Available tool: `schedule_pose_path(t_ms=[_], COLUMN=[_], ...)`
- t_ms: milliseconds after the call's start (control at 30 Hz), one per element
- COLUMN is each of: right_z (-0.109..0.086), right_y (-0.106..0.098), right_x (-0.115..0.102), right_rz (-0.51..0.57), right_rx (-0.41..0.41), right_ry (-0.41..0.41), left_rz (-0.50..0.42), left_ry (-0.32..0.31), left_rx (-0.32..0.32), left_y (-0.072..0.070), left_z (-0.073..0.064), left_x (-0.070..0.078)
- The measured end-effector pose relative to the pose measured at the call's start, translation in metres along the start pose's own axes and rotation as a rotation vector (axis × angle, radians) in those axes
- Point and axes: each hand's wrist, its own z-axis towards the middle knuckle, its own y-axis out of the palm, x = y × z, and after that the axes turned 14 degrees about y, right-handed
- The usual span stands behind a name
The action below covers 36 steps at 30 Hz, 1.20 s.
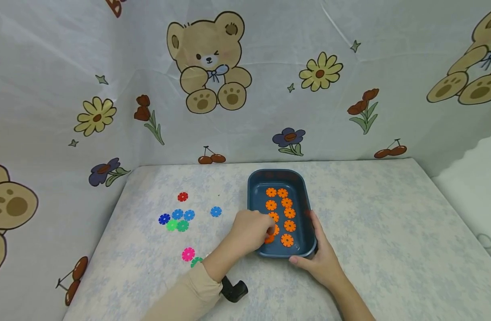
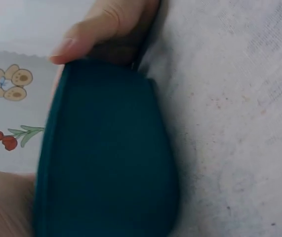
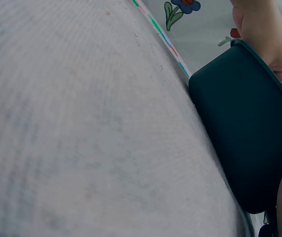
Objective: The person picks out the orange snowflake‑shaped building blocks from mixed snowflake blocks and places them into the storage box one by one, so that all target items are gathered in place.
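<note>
A dark blue tray (image 1: 303, 187) sits on the table with several orange notched plastic discs (image 1: 287, 240) in two uneven rows inside. My left hand (image 1: 249, 229) reaches over its left side, with curled fingers at an orange disc in the near left corner; the fingertips are partly hidden. My right hand (image 1: 323, 261) grips the tray's near right corner, thumb at the front. In the left wrist view, the right thumb (image 2: 74, 47) lies on the tray's rim and the tray's outer wall (image 2: 106, 148) fills the middle. In the right wrist view, the left forearm (image 3: 264, 34) comes over the far rim.
Left of the tray lie loose notched discs: a red disc (image 1: 183, 196), blue discs (image 1: 177, 214), green discs (image 1: 183, 226) and a pink disc (image 1: 188, 254). A black curved object (image 1: 235, 291) shows beside the left sleeve. A patterned cloth (image 1: 269, 111) hangs behind the table.
</note>
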Motion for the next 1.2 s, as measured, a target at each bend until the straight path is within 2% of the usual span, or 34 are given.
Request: schedule_pose_path(t_ms=[133,433,533,633,767,900,967,1100,1200], right_z=[0.0,0.0,0.0,-0.001,0.0,0.001,0.001,0.001,0.0], right_y=[0.001,0.002,0.001,0.001,0.001,0.002,0.002,0.002,0.002], right_x=[0.0,0.0,0.0,0.0,-0.001,-0.002,-0.002,-0.002,-0.002], right_rz=[-0.007,-0.014,-0.013,-0.006,0.001,-0.014,-0.021,-0.019,-0.016], right_rx=[0.007,0.01,0.012,0.007,0.006,0.014,0.018,0.018,0.012], right_ry=[-0.006,-0.008,-0.006,-0.005,-0.01,-0.018,-0.016,-0.004,0.007], left_rz=[0.066,0.154,0.141,0.074,-0.07,-0.228,-0.292,-0.424,-0.484], left_ry=[-0.007,-0.031,-0.036,-0.048,-0.033,0.004,0.003,-0.078,-0.153], left_rx=[0.005,0.056,0.075,0.122,0.252,0.449,0.558,0.706,0.755], left_y=[0.006,0.014,0.016,0.017,0.018,0.017,0.015,0.01,0.005], left_z=[0.003,0.006,0.006,0.003,-0.004,-0.017,-0.024,-0.039,-0.046], left_x=[0.0,0.002,0.001,0.0,-0.004,-0.008,-0.009,-0.012,-0.013])
